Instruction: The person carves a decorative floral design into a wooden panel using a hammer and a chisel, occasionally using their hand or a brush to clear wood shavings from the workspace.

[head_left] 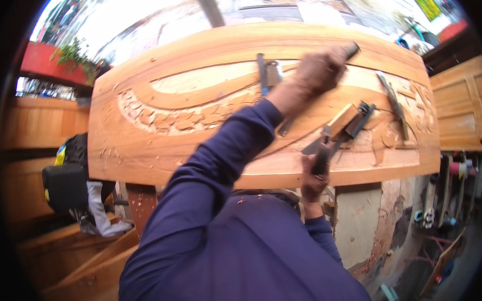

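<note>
Head view: your left hand (317, 73) is raised over the carved wooden panel (187, 147), fingers clenched round a dark-handled striking tool (349, 51) whose head you cannot make out. Your right hand (313, 180) sits at the panel's near edge, fingers wrapped tight on the dark handle of a chisel (321, 156), blade angled onto the carved groove. The panel lies flat across its support, spanning most of the frame – broad, thick, stiff timber, judged heavy; take it by the two long edges, not the relief. The carved leaf work (169, 118) at left looks thin-edged and likely to chip. The chisel is rigid steel with a sharp end – grip the handle only, low and firm, as shown. Loose tools rest on the panel: a wooden mallet block (343, 119), a slim chisel (394, 103) to the right, another (263, 74) near the top centre. A dark bag (67, 182) sits left of the panel
</note>
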`<state>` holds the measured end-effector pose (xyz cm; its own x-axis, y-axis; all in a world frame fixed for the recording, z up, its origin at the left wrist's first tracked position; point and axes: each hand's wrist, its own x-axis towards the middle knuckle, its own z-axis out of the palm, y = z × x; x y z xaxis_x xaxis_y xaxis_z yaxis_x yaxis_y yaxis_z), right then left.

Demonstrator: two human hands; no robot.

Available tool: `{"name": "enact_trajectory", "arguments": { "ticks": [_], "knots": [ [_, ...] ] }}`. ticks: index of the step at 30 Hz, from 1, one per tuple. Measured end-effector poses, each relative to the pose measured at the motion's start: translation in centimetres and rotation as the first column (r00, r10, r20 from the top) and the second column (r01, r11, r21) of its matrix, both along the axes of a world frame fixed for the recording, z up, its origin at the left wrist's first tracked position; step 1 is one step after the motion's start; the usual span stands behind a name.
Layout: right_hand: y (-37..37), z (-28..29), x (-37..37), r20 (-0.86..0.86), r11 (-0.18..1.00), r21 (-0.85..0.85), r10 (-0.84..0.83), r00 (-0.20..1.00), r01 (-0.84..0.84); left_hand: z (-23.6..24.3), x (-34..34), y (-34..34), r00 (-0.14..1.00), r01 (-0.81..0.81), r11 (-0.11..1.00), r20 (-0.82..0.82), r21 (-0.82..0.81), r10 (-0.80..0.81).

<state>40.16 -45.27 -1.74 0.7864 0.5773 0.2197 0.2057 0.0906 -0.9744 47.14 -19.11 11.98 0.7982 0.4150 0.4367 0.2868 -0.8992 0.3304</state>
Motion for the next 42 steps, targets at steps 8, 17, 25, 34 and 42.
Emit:
{"name": "enact_trajectory", "arguments": {
  "ticks": [8, 17, 25, 34, 42],
  "knots": [
    [-1.1, 1.4, -1.4, -0.226, 0.994, 0.018, -0.101, 0.969, 0.108, -9.6, -0.8, -6.3, 0.991, -0.119, 0.976, -0.082, -0.181, 0.105],
    [0.2, 2.1, -0.8, -0.231, 0.990, 0.077, -0.100, 0.968, 0.120, -11.0, -1.8, -4.6, 0.925, -0.376, 0.926, -0.070, -0.022, 0.373],
    [0.2, 2.7, -0.2, -0.145, 0.996, 0.026, -0.079, 0.986, 0.083, -2.3, -5.1, -5.0, 0.932, -0.133, 0.928, 0.274, -0.347, 0.236],
    [-0.1, 2.5, -0.6, -0.323, 0.998, 0.015, -0.053, 0.945, 0.061, -9.9, -10.6, 4.4, 0.757, -0.639, 0.615, -0.236, -0.463, 0.609],
    [0.3, 3.1, -0.6, -0.285, 0.996, 0.059, -0.054, 0.957, 0.074, -10.6, -6.4, 1.2, 0.822, -0.516, 0.662, -0.098, -0.544, 0.560]
  ]
}}
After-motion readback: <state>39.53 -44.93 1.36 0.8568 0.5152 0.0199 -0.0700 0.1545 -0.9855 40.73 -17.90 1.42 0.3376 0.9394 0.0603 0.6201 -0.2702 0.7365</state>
